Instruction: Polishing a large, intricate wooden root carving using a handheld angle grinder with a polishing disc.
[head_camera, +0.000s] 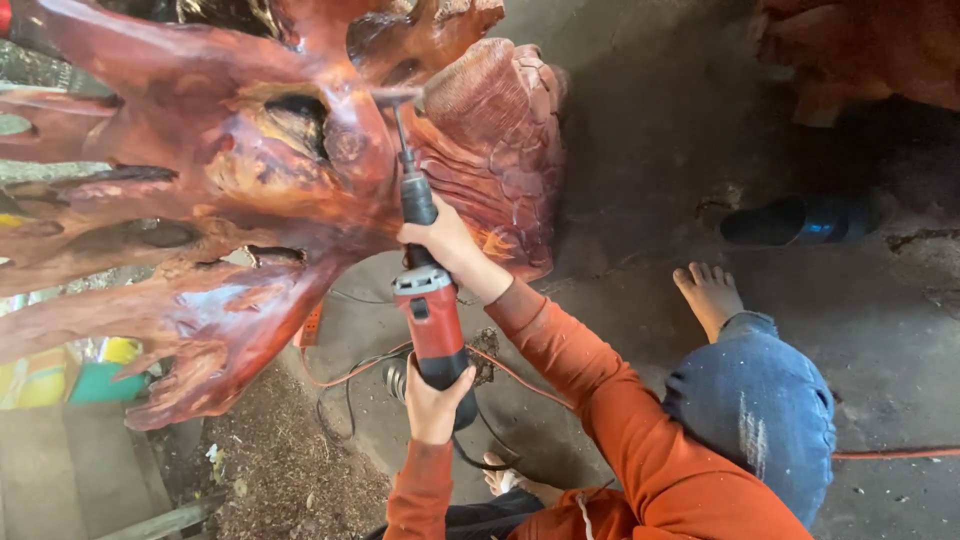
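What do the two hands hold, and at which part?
Both hold the red and black power grinder: right hand at its black neck, left hand at its rear end.

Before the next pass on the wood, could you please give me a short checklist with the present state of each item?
1. Right hand wrapped around the neck of the red die grinder: ok.
2. Left hand supporting the rear of its body: ok.
3. Burr tip seated against the red carved root sculpture: ok.
4. Orange cord away from the tip: ok.
5. Bare foot on the dusty floor: not ok.
6. Switch position: cannot tell.
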